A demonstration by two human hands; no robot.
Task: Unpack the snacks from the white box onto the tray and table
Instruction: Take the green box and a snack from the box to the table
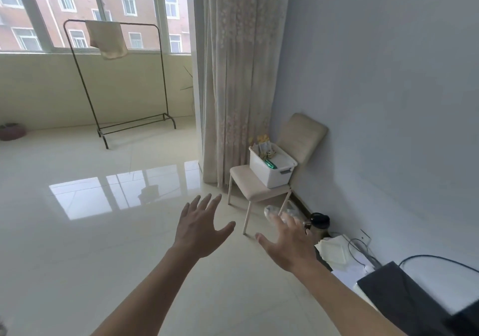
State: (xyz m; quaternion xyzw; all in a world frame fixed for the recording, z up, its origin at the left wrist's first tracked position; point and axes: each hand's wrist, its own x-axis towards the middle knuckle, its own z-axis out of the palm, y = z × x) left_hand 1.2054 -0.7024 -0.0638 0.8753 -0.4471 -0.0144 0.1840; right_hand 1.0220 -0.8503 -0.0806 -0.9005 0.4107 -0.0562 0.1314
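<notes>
The white box [269,171] stands on a beige chair [256,189] against the right wall, beside the curtain. Yellow and green snack packets [264,148] stick up out of its open top. My left hand [202,228] is stretched forward over the floor, fingers spread, holding nothing. My right hand [287,245] reaches out next to it, also spread and empty. Both hands are well short of the chair and touch nothing. No tray or table shows in this view.
A black clothes rack [116,82] with a towel stands by the window. On the floor along the right wall lie a clear plastic bag [285,211], a dark-lidded jar [320,223], papers, cables and a black case [404,302]. The floor is glossy tile.
</notes>
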